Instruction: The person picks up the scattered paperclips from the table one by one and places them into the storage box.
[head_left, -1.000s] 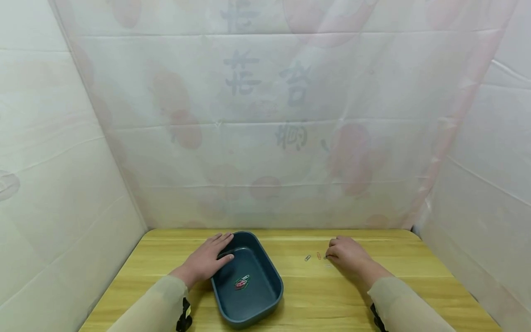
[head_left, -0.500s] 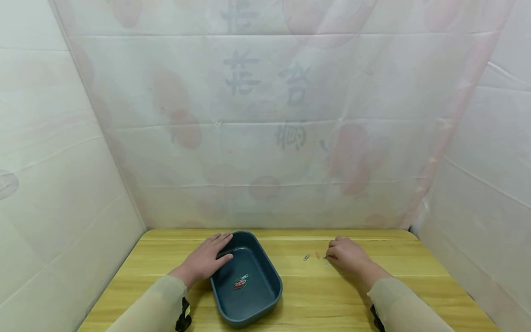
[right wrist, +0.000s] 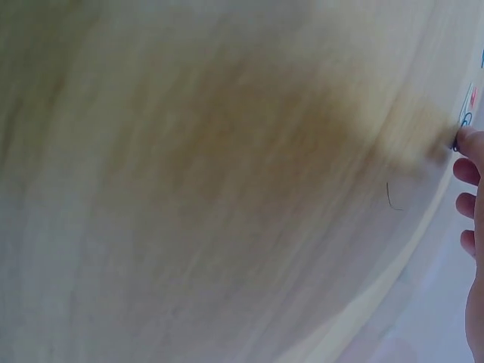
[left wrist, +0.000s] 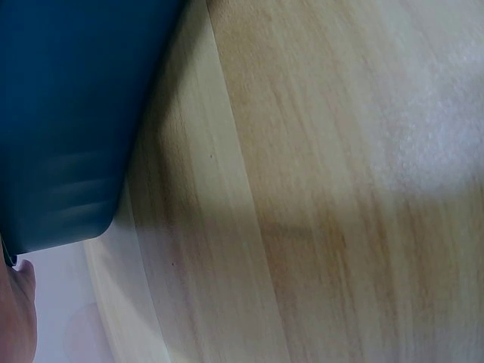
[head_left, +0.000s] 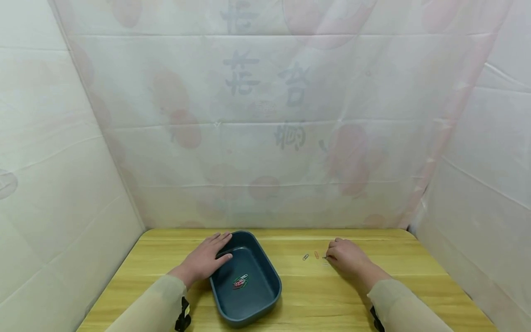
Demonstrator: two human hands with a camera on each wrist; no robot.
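Little has changed: the left hand still rests spread on the blue tray's left rim, while the right hand, fingers curled, keeps pinching at a paperclip on the surface, right of the tray.

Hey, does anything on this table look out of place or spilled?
Slightly. A few paper clips lie loose on the wooden table, just left of the right hand, while others sit in the blue tray, which the left hand rests on. Nothing looks damaged or tipped.
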